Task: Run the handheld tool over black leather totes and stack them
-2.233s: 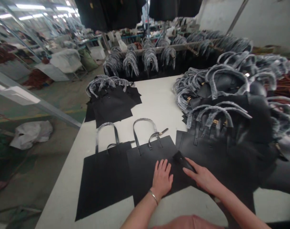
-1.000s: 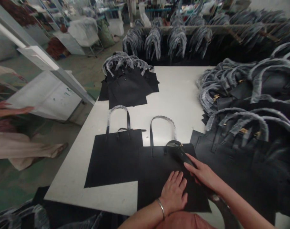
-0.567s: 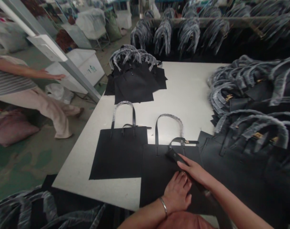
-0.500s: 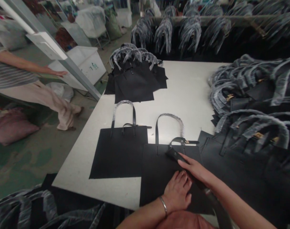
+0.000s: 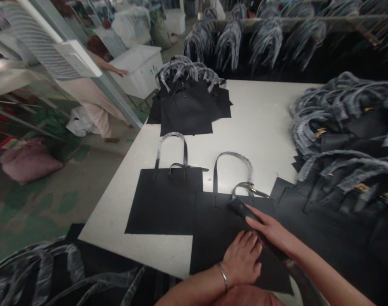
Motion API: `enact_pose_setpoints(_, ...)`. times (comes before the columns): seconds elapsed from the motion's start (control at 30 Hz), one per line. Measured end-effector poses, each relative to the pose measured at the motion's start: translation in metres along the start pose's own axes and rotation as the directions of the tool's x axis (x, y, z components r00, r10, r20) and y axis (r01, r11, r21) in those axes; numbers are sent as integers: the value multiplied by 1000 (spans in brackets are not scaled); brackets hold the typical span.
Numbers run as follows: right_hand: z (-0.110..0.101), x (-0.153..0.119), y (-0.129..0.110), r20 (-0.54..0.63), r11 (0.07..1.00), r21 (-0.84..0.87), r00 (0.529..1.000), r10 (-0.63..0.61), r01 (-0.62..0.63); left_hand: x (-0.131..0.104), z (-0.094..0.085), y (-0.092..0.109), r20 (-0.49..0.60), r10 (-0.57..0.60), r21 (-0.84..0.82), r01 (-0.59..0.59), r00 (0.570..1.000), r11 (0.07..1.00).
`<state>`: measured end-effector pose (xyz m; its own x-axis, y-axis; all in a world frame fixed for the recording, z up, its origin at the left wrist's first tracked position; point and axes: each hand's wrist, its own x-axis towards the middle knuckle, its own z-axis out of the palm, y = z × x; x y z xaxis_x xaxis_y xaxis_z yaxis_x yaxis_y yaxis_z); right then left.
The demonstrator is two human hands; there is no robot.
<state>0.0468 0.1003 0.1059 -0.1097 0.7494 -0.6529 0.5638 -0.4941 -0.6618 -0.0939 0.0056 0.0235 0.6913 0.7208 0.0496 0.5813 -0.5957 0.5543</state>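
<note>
Across a white table (image 5: 260,119), beside green-patched floor (image 5: 94,174), lie black bags (image 5: 211,233).

Helper: Specify the furniture around your position.
Me: I face a white table (image 5: 257,114). Beyond its far edge, I see a horizontal rail (image 5: 287,19). Outside its far-left corner is a pale bin (image 5: 141,70) on metal legs, with green markings. A grey metal post (image 5: 121,100), bearing a white box (image 5: 79,57), appears slanted beside the left edge.
Helper: Specify floor and light.
Me: Beyond that edge, my floor (image 5: 94,178) is grey with green patches (image 5: 64,202); a pink sack (image 5: 31,163) and a white bundle (image 5: 80,121) lie on it. The tabletop shows a soft sheen.
</note>
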Motion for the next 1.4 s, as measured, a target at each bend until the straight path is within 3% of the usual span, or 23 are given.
enact_pose_setpoints(0.1,9,-9,4,135,994,-62,987,-83,92,1,6,0,21,-9,-33,10,1000,999)
enact_pose_setpoints(0.2,27,-4,-4,187,986,-105,976,-110,132,3,13,0,49,-43,-38,45,998,998)
enact_pose_setpoints(0.37,50,14,-28,176,983,-127,978,-109,133,4,16,1,134,-46,-5,47,990,999)
enact_pose_setpoints(0.5,57,9,-38,65,977,-157,989,-133,141,4,12,0,160,-20,-3,21,987,1000)
enact_pose_setpoints(0.6,52,-2,-36,10,971,-176,987,-160,159,4,11,0,85,7,-27,-5,996,1000)
enact_pose_setpoints(0.73,39,-10,-29,96,965,-166,978,-187,201,3,17,2,29,-44,-45,45,999,998)
enact_pose_setpoints(0.83,41,-3,-27,149,967,-171,975,-167,191,2,22,3,66,-79,-28,80,995,996)
enact_pose_setpoints(0.97,53,10,-32,78,983,-121,988,-130,138,3,18,2,83,-25,-16,26,996,1000)
enact_pose_setpoints(1.07,50,7,-34,11,989,-95,993,-116,116,3,11,1,55,-2,6,1,999,1000)
enact_pose_setpoints(1.23,20,-28,-28,-43,968,-90,970,-238,233,1,6,3,6,-50,-52,50,999,997)
enact_pose_setpoints(1.4,-5,-70,-8,-69,992,-110,995,-76,68,0,3,0,-13,-94,-189,90,995,978)
